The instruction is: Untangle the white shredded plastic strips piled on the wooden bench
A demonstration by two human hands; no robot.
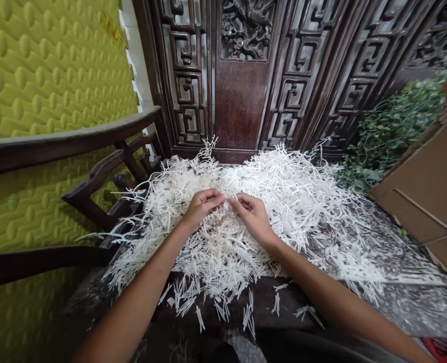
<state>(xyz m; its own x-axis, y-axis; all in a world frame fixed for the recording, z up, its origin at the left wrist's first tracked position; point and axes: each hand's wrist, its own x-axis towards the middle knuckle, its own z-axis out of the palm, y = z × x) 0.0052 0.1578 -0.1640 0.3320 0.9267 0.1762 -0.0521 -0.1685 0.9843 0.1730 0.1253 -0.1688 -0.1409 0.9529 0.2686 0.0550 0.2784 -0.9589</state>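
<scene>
My left hand and my right hand meet almost fingertip to fingertip above a heap of white branching sprigs. Both hands are closed in a pinch, thumb against fingers. A small white sprig shows between the fingertips, mostly hidden by them and hard to tell from the white heap behind. The heap has thin, twig-like pieces, with longer branches sticking up at the back. Short loose pieces lie along the dark front edge of the seat.
A dark carved wooden lattice back rises behind the heap. On the left is a wooden armrest before a yellow textured wall. Green leafy sprays and a cardboard box stand to the right, beside clear plastic wrap.
</scene>
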